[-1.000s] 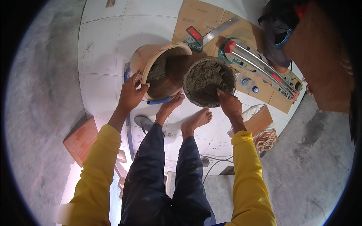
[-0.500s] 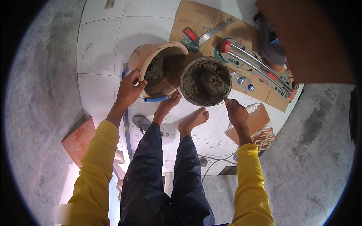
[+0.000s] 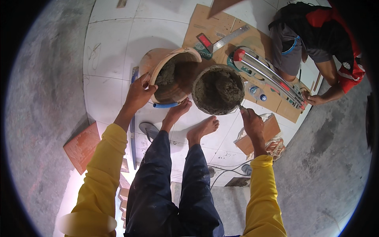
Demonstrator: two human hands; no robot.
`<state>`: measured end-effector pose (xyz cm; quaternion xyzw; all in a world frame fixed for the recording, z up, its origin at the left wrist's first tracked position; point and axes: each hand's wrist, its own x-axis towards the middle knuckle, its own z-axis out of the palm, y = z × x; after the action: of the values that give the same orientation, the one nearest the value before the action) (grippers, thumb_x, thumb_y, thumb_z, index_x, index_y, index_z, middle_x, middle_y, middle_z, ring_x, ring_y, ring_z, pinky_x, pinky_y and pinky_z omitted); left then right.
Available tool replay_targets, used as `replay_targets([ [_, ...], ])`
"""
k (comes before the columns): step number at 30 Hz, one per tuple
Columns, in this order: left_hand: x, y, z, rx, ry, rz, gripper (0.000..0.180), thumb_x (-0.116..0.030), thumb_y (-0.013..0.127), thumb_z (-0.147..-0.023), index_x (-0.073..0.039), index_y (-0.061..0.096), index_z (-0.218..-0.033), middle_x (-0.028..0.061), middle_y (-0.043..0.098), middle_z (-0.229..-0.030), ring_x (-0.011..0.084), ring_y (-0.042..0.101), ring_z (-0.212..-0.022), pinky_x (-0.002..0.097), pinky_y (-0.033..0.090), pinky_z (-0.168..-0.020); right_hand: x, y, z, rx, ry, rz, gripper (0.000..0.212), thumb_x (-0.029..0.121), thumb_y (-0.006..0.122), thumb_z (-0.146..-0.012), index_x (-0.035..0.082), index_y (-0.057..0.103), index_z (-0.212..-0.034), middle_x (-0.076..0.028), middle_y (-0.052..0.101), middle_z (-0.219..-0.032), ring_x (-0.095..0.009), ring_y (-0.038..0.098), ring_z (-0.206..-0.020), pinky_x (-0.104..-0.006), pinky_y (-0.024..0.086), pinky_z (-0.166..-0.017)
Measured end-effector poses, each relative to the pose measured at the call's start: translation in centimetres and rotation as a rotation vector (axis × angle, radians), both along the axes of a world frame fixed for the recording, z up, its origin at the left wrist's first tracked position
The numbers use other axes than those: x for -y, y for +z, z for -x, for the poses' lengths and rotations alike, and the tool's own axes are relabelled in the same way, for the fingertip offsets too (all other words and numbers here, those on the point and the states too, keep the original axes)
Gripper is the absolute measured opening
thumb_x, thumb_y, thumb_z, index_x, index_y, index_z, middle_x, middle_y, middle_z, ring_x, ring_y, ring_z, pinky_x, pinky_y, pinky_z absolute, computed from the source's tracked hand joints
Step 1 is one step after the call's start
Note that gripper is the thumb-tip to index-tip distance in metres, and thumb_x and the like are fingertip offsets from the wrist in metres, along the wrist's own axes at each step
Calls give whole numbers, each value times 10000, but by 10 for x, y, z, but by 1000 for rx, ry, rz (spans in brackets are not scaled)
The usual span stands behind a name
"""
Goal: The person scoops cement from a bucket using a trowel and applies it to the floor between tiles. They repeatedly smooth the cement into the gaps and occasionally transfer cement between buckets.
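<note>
My left hand is closed on the near-left rim of a tan bucket, which leans toward the right. Wet grey mortar coats its inside, and its blue handle grip hangs at the near side. Just right of it stands a dark round bucket with a heap of grey mortar in it. My right hand is closed at that bucket's near-right edge, apparently on its wire handle; the fingers partly hide the grip.
Cardboard holds a set square and a long tile cutter. Beside it lies a water bottle. At right a person crouches, one hand at the cutter. Near my feet are a sandal, cables and a brown tile.
The whole scene has shifted slightly right and down in view. A brown shape at upper right has moved off toward the top, uncovering the crouching person. Both my hands keep their holds.
</note>
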<state>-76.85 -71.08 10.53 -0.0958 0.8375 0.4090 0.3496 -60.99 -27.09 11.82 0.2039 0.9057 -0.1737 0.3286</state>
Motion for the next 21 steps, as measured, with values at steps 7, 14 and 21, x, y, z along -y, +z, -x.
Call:
replay_targets([
  [7, 5, -2, 5, -15, 35, -18, 275, -143, 738, -893, 17, 633, -1092, 126, 703, -935, 195, 658, -862, 345, 534, -852, 9, 16, 10, -33, 6, -30, 421, 490, 530, -1045, 95, 667, -1097, -228, 740, -937, -481, 698, -898, -579, 537, -795],
  [14, 27, -26, -2, -145, -69, 1, 274, -129, 752, -905, 7, 626, -1107, 64, 637, -917, 140, 578, -852, 305, 511, -801, 64, 43, 28, -133, 76, 4, 286, 382, 622, -1011, 118, 679, -1104, -195, 740, -950, -420, 721, -870, -534, 575, -733],
  [21, 2, 3, 16, 21, 42, -112, 479, -121, 740, -914, 34, 591, -1342, 146, 731, -1023, 186, 686, -911, 310, 545, -859, 220, -14, 48, -304, 132, 186, 397, 194, 609, -989, 46, 565, -1354, -206, 639, -1199, -373, 667, -1112, -500, 565, -876],
])
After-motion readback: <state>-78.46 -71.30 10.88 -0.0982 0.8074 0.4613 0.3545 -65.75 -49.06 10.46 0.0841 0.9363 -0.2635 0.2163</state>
